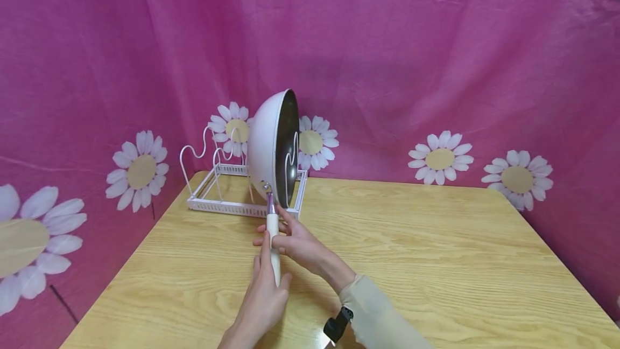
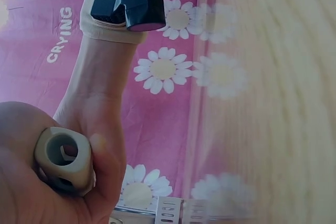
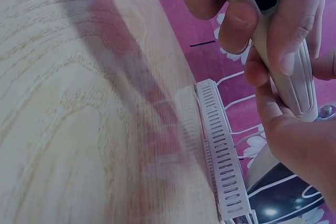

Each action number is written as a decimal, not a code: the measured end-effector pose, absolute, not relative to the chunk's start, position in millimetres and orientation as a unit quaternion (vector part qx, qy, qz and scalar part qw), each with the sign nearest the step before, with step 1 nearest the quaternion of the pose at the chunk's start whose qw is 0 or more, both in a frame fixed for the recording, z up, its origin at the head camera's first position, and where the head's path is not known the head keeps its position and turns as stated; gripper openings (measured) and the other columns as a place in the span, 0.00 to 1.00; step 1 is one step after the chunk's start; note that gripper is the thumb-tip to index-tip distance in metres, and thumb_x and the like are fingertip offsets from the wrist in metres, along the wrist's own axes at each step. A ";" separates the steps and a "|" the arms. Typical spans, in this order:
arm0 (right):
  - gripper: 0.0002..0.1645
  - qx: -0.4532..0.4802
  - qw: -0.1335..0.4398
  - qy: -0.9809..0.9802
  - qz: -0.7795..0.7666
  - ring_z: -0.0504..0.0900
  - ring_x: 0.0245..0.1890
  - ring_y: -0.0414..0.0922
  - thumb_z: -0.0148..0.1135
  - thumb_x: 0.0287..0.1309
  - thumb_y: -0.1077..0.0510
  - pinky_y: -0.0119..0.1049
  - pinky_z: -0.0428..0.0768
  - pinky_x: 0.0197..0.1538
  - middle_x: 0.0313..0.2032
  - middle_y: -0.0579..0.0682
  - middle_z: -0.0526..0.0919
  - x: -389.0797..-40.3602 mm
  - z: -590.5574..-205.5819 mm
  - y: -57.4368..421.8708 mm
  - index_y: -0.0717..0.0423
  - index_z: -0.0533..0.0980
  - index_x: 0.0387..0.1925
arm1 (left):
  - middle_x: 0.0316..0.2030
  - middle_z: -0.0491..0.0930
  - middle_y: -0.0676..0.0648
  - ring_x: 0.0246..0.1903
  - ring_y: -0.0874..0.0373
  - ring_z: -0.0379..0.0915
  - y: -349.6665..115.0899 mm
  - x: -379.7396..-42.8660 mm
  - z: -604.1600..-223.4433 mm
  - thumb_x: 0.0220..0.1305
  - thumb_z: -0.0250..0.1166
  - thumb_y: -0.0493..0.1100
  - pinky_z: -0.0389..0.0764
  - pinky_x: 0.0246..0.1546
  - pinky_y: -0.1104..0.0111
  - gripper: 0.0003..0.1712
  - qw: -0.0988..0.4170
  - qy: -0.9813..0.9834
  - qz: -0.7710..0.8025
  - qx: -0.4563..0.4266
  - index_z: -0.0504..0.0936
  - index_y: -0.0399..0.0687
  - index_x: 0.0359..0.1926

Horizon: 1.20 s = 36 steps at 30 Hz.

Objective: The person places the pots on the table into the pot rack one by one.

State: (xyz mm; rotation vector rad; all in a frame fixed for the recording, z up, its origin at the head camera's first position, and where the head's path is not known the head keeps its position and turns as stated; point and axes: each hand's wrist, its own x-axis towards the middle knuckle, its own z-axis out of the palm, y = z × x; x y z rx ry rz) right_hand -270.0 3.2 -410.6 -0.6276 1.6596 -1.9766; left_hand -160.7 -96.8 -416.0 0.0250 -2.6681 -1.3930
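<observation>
A white wok (image 1: 263, 144) with a dark inside stands on its edge among the wires of a white wire rack (image 1: 227, 208). Its dark opening faces right, and one wire loop crosses in front of it. The white handle (image 1: 273, 230) points toward me, joined to the wok by a purple-tinted collar. My left hand (image 1: 263, 298) grips the handle near its end, thumb laid along it. Farther up, close to the collar, my right hand (image 1: 305, 246) holds the handle from the right. In the left wrist view, the hollow handle end (image 2: 79, 169) shows between the hands.
The rack sits at the back left of a wooden table (image 1: 411, 252). Its other wire dividers (image 1: 194, 149) rise to the left of the wok. A pink cloth (image 1: 378, 69) with white daisies hangs behind and along both sides.
</observation>
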 end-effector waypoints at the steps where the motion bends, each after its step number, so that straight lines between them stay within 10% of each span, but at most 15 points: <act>1: 0.56 -0.228 0.239 0.610 -0.721 0.82 0.57 0.54 0.51 0.54 0.69 0.42 0.82 0.57 0.64 0.61 0.71 -269.8 -410.3 3.7 0.46 0.37 0.79 | 0.66 0.61 0.30 0.59 0.39 0.70 -96.8 -160.9 -416.3 0.65 0.61 0.36 0.75 0.57 0.42 0.54 0.064 -0.884 -0.464 0.007 0.36 0.53 0.80; 15: 0.52 -0.214 0.180 0.680 -0.677 0.79 0.49 0.43 0.56 0.53 0.65 0.36 0.83 0.51 0.65 0.65 0.68 -264.1 -405.6 10.4 0.56 0.47 0.78 | 0.71 0.56 0.30 0.62 0.36 0.68 -102.6 -164.3 -418.1 0.68 0.58 0.40 0.73 0.60 0.41 0.53 0.044 -0.888 -0.457 -0.012 0.31 0.55 0.80; 23: 0.52 -0.218 0.176 0.688 -0.670 0.77 0.50 0.43 0.58 0.52 0.66 0.34 0.82 0.49 0.66 0.65 0.68 -265.3 -408.7 14.0 0.56 0.49 0.78 | 0.67 0.61 0.31 0.47 0.47 0.73 -105.5 -166.2 -419.8 0.68 0.60 0.42 0.78 0.50 0.48 0.52 0.038 -0.894 -0.445 -0.027 0.33 0.51 0.80; 36: 0.47 -0.220 0.167 0.701 -0.658 0.79 0.49 0.45 0.59 0.54 0.66 0.38 0.85 0.50 0.63 0.65 0.71 -261.4 -405.2 20.4 0.56 0.55 0.76 | 0.70 0.62 0.33 0.57 0.42 0.73 -114.8 -165.8 -414.1 0.65 0.64 0.48 0.77 0.52 0.44 0.53 0.046 -0.907 -0.417 -0.044 0.39 0.50 0.80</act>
